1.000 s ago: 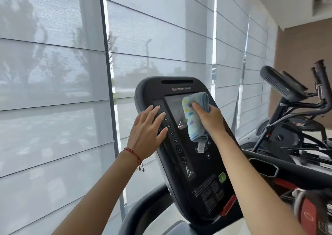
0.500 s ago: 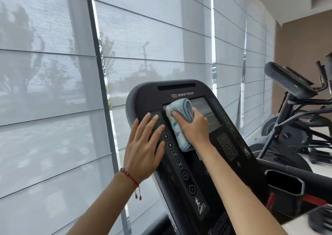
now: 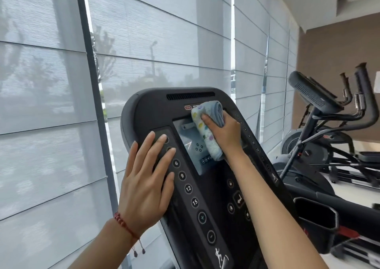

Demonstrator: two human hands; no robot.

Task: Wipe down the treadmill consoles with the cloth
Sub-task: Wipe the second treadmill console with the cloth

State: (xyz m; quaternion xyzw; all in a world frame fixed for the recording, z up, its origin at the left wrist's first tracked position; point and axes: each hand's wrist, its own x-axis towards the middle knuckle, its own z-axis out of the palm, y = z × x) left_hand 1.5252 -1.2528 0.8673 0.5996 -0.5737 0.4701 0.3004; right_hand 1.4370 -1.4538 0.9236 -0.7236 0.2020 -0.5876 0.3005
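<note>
Head view records one treadmill console (image 3: 205, 186), dark, tilted back, with one screen (image 3: 189, 145) in its upper middle and a column of round buttons down the left side, of which four numbered ones (6, 9, 12, 15) and two below them marked plus and minus are legible. One cloth (image 3: 207, 129), pale blue with small coloured spots and folded into a long pad, lies against the upper right part of the screen, its top end reaching the brand strip above. Two hands are in view. Right hand (image 3: 226, 133) is closed over the cloth, thumb on its face and fingers wrapped round its right edge, pressing it to the console; the forearm runs down to the lower right. Left hand (image 3: 146, 178) lies flat and open on the console's left edge, fingers spread and extended upward, holding nothing, fingertips covering the top buttons. One red bracelet (image 3: 125, 225) circles the left wrist. One other exercise machine (image 3: 329, 112) stands well apart at the right.
</note>
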